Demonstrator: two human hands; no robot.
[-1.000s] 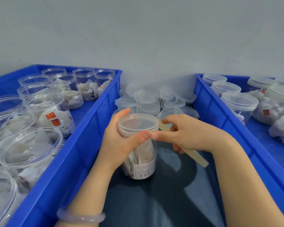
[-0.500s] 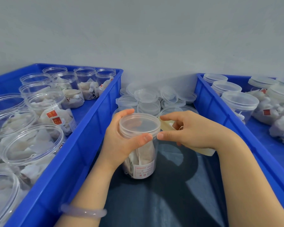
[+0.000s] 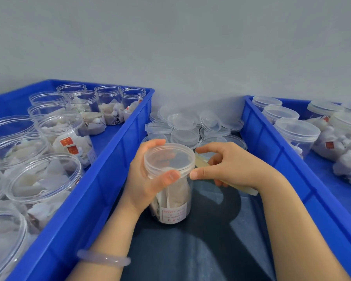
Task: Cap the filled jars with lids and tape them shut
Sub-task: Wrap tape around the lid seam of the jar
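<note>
Grey wall (image 3: 190,47) behind, 2 blue crates flank the dark cloth (image 3: 190,250): the left crate (image 3: 101,179) holds open filled jars, the right crate (image 3: 272,151) capped ones. Between them the jar (image 3: 174,203) stands upright on the cloth, its lid (image 3: 169,159) seated. My left hand (image 3: 142,179) curls round its shoulder, thumb on the lid's rim. My right hand (image 3: 231,167) holds a yellowish tape strip (image 3: 203,162) under curled fingers, thumb tip at the rim. I judge I should press the tape's end across the seam, stop the jar turning, then smooth it round without wrinkles.
</note>
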